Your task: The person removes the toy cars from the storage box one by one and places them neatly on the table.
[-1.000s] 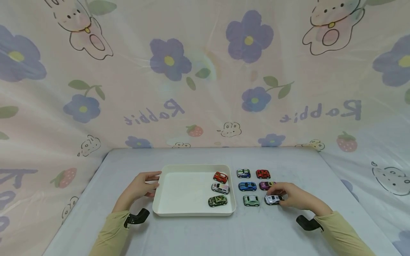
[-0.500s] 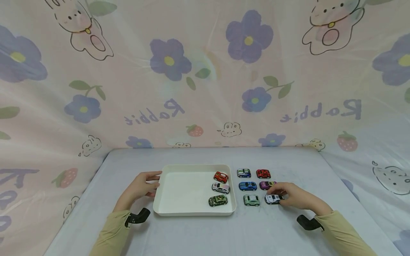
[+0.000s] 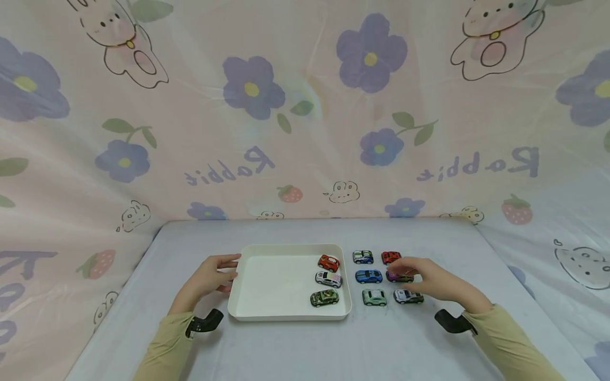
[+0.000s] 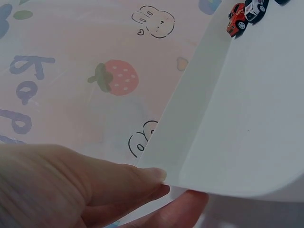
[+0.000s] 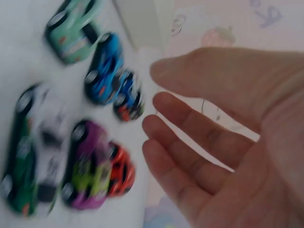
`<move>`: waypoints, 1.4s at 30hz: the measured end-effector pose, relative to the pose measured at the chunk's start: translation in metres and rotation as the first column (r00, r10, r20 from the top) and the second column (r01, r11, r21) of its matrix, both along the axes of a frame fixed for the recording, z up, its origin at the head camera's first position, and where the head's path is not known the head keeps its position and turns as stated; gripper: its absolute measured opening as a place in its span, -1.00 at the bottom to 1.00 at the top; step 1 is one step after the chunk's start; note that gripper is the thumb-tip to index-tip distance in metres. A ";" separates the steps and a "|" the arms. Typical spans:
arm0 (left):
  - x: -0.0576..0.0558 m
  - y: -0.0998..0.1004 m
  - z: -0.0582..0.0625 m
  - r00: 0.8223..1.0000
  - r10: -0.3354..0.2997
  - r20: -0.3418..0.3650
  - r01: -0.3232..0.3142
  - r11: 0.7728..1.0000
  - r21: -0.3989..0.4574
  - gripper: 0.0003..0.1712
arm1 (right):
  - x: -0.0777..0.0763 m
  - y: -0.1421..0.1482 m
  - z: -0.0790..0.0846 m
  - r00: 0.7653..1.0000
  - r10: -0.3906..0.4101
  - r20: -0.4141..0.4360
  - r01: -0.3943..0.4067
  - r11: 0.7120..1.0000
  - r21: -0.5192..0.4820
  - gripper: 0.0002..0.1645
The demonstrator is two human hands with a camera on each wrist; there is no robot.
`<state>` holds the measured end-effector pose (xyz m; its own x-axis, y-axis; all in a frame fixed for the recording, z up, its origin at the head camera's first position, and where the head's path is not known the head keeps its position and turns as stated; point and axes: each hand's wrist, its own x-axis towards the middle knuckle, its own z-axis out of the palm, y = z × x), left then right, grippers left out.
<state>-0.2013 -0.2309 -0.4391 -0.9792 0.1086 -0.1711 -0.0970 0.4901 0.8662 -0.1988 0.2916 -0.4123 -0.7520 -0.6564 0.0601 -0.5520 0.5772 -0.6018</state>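
My left hand (image 3: pixel 212 276) is at the left end of a white tray (image 3: pixel 276 319), its fairly straight fingers touching the far left corner. In the left wrist view one fingertip lies at the rim and another shows just below it. My right hand (image 3: pixel 431 278) holds nothing; its thumb and fingers stand apart over a purple toy car (image 3: pixel 399 277), partly covering it. Near the thumb sits a white-and-green toy car (image 3: pixel 408 297); a red toy car (image 3: pixel 391 257) is just beyond the fingers. In the right wrist view a gap shows between thumb and fingertips.
Inside the tray's right end stand a red car (image 3: pixel 329 263), a white car (image 3: pixel 328 279) and a camouflage car (image 3: pixel 324 298). Right of the tray are a blue car (image 3: pixel 368 276), a mint green car (image 3: pixel 374 297) and a white-blue-green car (image 3: pixel 362 257). A patterned cloth (image 3: pixel 305 132) hangs behind.
My right hand has let go of the white-and-green car, which stays on the table, and has moved up and away over the purple car. My left hand has not moved.
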 end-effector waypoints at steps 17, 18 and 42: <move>-0.001 -0.001 -0.002 1.000 -0.001 -0.006 0.001 1.000 0.005 -0.41 | -0.032 -0.081 0.016 0.997 0.070 -0.037 -0.071 0.997 -0.022 -0.52; -0.001 -0.001 -0.002 1.000 -0.003 -0.007 0.003 1.000 0.004 -0.41 | -0.034 -0.085 0.016 0.997 0.075 -0.029 -0.075 0.997 -0.026 -0.52; -0.001 -0.002 -0.004 1.000 0.001 -0.010 -0.001 1.000 0.030 -0.41 | -0.064 -0.148 0.006 0.992 0.120 0.029 -0.120 0.993 0.005 -0.58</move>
<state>-0.2027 -0.2327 -0.4428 -0.9810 0.1127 -0.1581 -0.0889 0.4634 0.8817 -0.2624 0.1434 -0.4066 -0.6691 -0.7424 0.0350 -0.6003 0.5121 -0.6143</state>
